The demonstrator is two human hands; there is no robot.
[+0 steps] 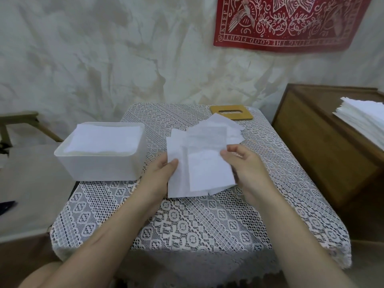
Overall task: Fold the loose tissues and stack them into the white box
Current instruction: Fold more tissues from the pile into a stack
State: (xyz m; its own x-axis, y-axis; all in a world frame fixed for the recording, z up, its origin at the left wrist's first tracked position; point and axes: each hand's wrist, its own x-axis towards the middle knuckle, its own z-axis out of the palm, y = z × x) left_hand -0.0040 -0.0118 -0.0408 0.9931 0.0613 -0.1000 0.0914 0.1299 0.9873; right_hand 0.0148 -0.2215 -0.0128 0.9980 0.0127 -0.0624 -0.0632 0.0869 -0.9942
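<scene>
One lace-covered worktop (pixel 187 225) is carrying, at left, one white rectangular plastic box (pixel 99 165) holding stacked tissues (pixel 104 138); at centre, one heap of loose white paper tissues (pixel 209 134), sheets uncountable. Both the left hand (pixel 160 175) and right hand (pixel 247 169) are pinching the nearest sheet (pixel 207 173).

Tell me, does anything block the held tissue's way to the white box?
Nothing visible does. The left hand and right hand hold the tissue just right of the white box; only lace tablecloth lies between, and its top is open.

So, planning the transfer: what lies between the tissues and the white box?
Only a bare strip of lace tablecloth, head view; the left hand holding the tissues borders its near end.
</scene>
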